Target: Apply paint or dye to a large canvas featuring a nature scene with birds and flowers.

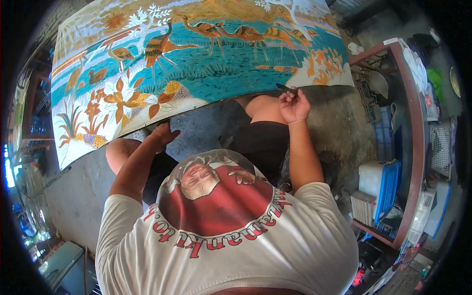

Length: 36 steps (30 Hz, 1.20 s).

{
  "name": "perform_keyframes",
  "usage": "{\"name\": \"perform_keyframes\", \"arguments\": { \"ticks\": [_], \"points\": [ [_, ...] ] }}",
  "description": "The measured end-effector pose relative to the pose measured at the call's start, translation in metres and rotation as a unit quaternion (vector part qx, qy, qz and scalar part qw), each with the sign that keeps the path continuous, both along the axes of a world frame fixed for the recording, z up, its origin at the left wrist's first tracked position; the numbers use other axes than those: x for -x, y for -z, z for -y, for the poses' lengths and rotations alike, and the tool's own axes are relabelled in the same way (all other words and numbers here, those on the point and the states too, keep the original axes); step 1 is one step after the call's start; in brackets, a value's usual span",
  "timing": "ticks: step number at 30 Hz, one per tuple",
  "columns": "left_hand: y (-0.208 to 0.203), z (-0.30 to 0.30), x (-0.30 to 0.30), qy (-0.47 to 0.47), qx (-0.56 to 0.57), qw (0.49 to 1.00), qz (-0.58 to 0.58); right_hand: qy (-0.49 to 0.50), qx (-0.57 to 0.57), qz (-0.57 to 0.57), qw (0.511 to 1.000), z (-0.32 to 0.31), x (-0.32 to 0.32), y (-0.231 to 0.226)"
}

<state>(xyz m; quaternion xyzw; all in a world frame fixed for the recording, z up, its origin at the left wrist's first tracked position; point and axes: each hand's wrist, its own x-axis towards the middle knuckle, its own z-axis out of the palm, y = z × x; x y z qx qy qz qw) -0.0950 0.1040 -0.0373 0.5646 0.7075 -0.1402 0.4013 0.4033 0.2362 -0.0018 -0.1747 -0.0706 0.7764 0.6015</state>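
Observation:
A large painted panel [221, 83] lies tilted in front of me, showing long-legged birds, teal water, orange-brown leaves and white foliage. My right hand [295, 107] is raised just off its near edge, right of the middle. Pinched in its fingers is a short dark pen-like tool [286, 88], whose far end lies over the panel's lower border; its exact kind is unclear. Above my left knee, close to the near edge of the panel, my left hand [164, 133] hangs with its fingers loosely extended and nothing visible in them. Part of its fingers is hidden.
My knees stand under the panel's near edge, over a grey concrete floor [73, 206]. To the right is a reddish-brown frame rack [417, 123] with a white and blue plastic container [376, 189] in it. A greyish box [61, 260] stands at the lower left.

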Motion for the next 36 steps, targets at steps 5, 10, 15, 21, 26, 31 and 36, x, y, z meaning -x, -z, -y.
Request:
{"name": "perform_keyframes", "arguments": {
  "ticks": [5,10,15,21,26,31,36],
  "points": [
    [0.014,0.004,0.003,0.015,-0.065,0.998,-0.005,0.004,0.005,0.0,1.0,0.004,0.004,-0.006],
    [0.038,0.015,0.025,0.148,-0.096,0.983,-0.05,0.007,0.017,-0.001,1.0,0.001,0.01,-0.008],
    [0.01,-0.002,-0.001,0.014,-0.019,0.999,-0.022,0.021,0.026,0.0,0.999,0.003,0.002,-0.005],
    [0.016,-0.002,0.001,0.038,-0.068,0.997,-0.025,0.031,0.03,-0.008,0.999,0.005,-0.002,-0.003],
    [0.07,0.042,0.053,0.149,-0.225,0.962,0.03,0.069,0.032,-0.006,0.997,0.013,-0.023,-0.014],
    [0.044,0.011,0.014,0.081,0.17,0.982,0.018,0.233,0.085,0.1,0.963,0.084,-0.144,-0.003],
    [0.11,0.037,0.054,0.327,0.158,0.93,-0.05,0.334,0.226,0.234,0.885,0.171,-0.248,0.034]
  ]
}}
